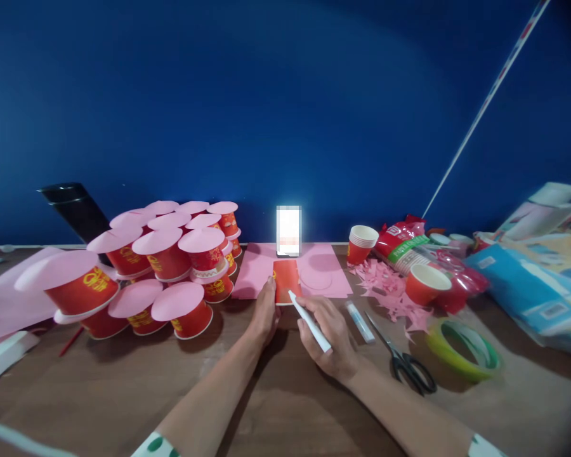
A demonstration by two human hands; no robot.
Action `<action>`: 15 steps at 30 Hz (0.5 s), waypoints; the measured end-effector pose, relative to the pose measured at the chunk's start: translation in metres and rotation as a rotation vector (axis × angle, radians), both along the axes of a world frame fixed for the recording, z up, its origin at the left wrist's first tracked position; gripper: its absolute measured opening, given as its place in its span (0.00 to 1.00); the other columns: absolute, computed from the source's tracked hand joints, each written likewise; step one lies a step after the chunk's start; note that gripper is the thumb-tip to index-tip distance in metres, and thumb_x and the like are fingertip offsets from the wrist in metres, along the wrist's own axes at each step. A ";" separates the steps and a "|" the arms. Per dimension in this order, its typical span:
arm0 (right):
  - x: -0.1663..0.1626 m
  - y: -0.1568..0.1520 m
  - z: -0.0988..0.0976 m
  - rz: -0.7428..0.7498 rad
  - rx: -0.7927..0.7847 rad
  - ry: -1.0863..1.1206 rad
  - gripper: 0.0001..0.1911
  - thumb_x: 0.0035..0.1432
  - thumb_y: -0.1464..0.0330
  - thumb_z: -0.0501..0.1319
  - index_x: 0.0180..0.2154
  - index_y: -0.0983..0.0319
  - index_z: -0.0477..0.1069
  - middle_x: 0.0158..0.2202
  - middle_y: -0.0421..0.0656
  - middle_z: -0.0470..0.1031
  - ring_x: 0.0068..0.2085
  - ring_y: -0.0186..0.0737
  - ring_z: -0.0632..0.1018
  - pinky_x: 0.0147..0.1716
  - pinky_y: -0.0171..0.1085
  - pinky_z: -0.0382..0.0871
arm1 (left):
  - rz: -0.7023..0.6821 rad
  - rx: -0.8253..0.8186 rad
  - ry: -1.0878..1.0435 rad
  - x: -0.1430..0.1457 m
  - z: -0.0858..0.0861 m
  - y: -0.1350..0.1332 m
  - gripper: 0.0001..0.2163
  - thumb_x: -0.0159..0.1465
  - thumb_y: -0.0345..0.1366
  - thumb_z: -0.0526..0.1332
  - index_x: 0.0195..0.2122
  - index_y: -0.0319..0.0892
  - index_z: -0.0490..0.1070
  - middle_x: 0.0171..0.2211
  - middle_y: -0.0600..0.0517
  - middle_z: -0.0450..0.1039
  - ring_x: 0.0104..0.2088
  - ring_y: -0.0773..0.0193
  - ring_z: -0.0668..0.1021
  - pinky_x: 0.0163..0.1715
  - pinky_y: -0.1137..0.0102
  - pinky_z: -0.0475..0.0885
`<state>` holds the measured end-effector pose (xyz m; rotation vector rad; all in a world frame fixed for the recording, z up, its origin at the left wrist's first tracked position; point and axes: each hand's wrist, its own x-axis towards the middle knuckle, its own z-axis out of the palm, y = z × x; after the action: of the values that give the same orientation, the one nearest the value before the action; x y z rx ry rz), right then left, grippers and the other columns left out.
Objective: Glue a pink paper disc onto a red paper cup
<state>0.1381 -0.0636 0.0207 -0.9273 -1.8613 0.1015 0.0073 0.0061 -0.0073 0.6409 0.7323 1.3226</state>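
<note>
A red paper cup (286, 281) stands upside down on a pink sheet of paper (254, 273) at the middle of the wooden table. My left hand (265, 312) presses against the cup's left side and holds it in place. My right hand (330, 335) is closed round a white pen (309, 321). The pen's tip touches the cup's lower right rim on the pink sheet. A faint circle outline shows on the sheet to the right of the cup.
A pile of red cups with pink paper discs (162, 266) fills the left. A lit phone (288, 230) leans on the blue wall. To the right lie a glue stick (360, 321), scissors (404, 358), a tape roll (462, 350), pink scraps (385, 289), loose cups (426, 284) and packaging.
</note>
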 end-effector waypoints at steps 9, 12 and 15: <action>0.001 0.000 0.000 -0.010 -0.017 -0.001 0.16 0.58 0.75 0.56 0.48 0.61 0.67 0.42 0.48 0.75 0.44 0.44 0.75 0.45 0.44 0.73 | 0.000 0.014 0.013 0.000 0.003 -0.002 0.23 0.56 0.54 0.62 0.38 0.38 0.71 0.34 0.48 0.78 0.35 0.61 0.79 0.39 0.68 0.70; 0.001 0.000 -0.001 -0.016 -0.021 0.011 0.15 0.58 0.75 0.56 0.48 0.61 0.68 0.42 0.48 0.75 0.44 0.43 0.75 0.45 0.44 0.72 | 0.002 0.028 0.016 0.000 0.005 -0.003 0.23 0.56 0.55 0.62 0.39 0.37 0.71 0.34 0.47 0.78 0.35 0.60 0.79 0.39 0.68 0.70; 0.001 0.000 -0.002 -0.025 -0.011 0.029 0.15 0.58 0.75 0.56 0.48 0.61 0.68 0.42 0.47 0.75 0.44 0.43 0.75 0.45 0.43 0.72 | 0.003 0.026 0.020 0.000 0.007 -0.003 0.24 0.55 0.55 0.62 0.39 0.37 0.71 0.34 0.47 0.78 0.35 0.60 0.79 0.39 0.67 0.70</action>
<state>0.1391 -0.0635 0.0186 -0.9521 -1.8238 0.1097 0.0077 0.0029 -0.0006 0.6750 0.7329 1.3318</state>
